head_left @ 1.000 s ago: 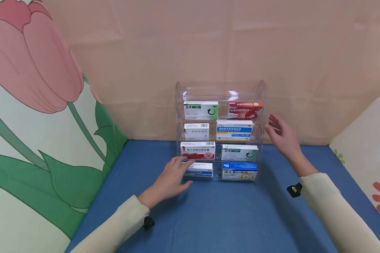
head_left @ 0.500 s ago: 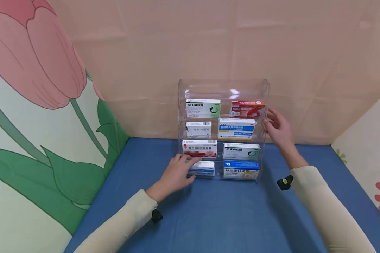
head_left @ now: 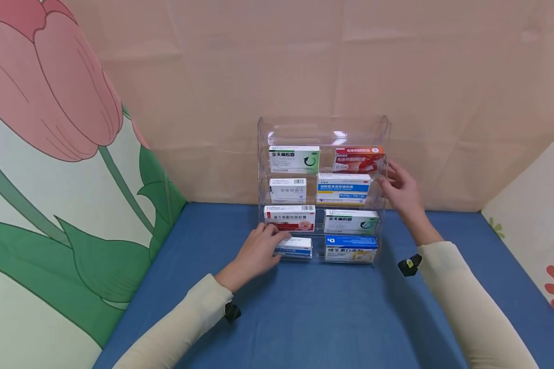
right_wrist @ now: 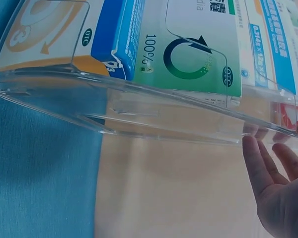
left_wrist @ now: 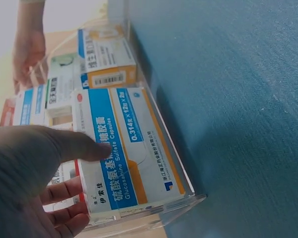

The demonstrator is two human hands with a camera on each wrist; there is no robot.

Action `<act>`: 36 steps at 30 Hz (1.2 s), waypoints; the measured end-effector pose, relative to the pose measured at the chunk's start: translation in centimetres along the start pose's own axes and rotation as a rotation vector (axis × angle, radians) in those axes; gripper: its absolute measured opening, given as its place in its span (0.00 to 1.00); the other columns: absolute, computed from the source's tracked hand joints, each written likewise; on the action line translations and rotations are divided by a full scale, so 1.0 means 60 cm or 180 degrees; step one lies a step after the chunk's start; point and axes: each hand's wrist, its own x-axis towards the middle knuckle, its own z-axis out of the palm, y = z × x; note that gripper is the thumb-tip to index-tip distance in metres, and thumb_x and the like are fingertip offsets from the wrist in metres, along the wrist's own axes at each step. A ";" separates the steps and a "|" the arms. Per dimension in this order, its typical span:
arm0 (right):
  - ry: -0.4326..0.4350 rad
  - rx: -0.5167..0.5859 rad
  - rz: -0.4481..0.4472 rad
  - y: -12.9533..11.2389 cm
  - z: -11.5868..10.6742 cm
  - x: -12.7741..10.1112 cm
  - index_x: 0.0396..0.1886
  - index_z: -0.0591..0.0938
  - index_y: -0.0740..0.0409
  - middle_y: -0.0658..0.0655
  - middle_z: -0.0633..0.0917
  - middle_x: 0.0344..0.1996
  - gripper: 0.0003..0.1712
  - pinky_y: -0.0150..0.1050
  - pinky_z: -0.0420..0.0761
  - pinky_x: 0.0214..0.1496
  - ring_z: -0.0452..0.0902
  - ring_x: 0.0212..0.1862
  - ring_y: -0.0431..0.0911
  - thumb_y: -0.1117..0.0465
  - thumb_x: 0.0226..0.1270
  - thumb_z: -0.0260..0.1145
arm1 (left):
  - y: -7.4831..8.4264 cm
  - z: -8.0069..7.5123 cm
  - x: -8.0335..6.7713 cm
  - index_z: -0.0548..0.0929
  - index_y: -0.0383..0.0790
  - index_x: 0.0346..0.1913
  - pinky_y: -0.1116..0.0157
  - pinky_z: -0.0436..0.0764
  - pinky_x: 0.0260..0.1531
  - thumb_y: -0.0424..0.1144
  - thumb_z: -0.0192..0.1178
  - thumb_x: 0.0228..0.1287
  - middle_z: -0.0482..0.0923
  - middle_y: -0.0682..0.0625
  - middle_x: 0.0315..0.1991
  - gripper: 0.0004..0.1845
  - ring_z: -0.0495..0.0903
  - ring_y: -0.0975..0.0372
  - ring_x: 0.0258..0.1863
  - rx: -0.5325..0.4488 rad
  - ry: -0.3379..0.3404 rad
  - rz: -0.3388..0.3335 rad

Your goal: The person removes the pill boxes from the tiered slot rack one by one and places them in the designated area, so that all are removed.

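Observation:
A clear acrylic display rack holds medicine boxes in tiered rows. At its lower left, my left hand pinches a white and blue medicine box. The left wrist view shows the thumb across the face of this box, the other fingers at its upper edge. My right hand grips the rack's right side wall. In the right wrist view, the fingers of this hand lie against the outside of the clear wall; the thumb is mostly cut off there.
The rack stands on a blue tablecloth, near a tan backdrop. A blue and white box sits at bottom right, a green and white box above it. A red box is in the upper right.
My right hand has moved left from beside the rack onto its right side wall. My left hand has come slightly right and closer round the bottom-left box.

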 end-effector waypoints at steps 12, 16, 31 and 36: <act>0.0011 -0.0141 0.0144 -0.008 0.005 -0.003 0.77 0.59 0.22 0.58 0.72 0.73 0.34 0.54 0.78 0.62 0.72 0.69 0.58 0.44 0.76 0.60 | 0.004 -0.015 0.013 0.84 0.54 0.59 0.59 0.82 0.47 0.36 0.74 0.59 0.78 0.49 0.48 0.24 0.73 0.57 0.49 -0.0066 0.0009 0.0049; -0.0011 -0.0124 0.0170 -0.009 0.007 -0.005 0.76 0.58 0.19 0.57 0.71 0.73 0.34 0.55 0.78 0.63 0.72 0.69 0.58 0.43 0.76 0.59 | 0.006 -0.027 0.015 0.84 0.56 0.59 0.62 0.83 0.40 0.36 0.73 0.61 0.77 0.50 0.48 0.23 0.71 0.58 0.49 -0.0131 -0.0012 0.0051; -0.0032 -0.0160 0.0224 0.002 0.005 -0.011 0.74 0.56 0.15 0.53 0.69 0.75 0.34 0.52 0.79 0.60 0.71 0.70 0.56 0.41 0.75 0.59 | -0.006 -0.093 0.010 0.83 0.60 0.62 0.52 0.82 0.50 0.39 0.69 0.67 0.80 0.51 0.58 0.22 0.75 0.54 0.57 -0.0373 -0.0195 -0.0039; -0.0016 -0.0167 0.0243 0.002 0.004 -0.011 0.75 0.56 0.16 0.53 0.69 0.74 0.34 0.52 0.79 0.59 0.71 0.70 0.57 0.41 0.76 0.59 | -0.018 -0.111 0.003 0.82 0.59 0.63 0.47 0.79 0.55 0.39 0.67 0.68 0.78 0.49 0.61 0.22 0.74 0.51 0.61 -0.0590 -0.0328 -0.0087</act>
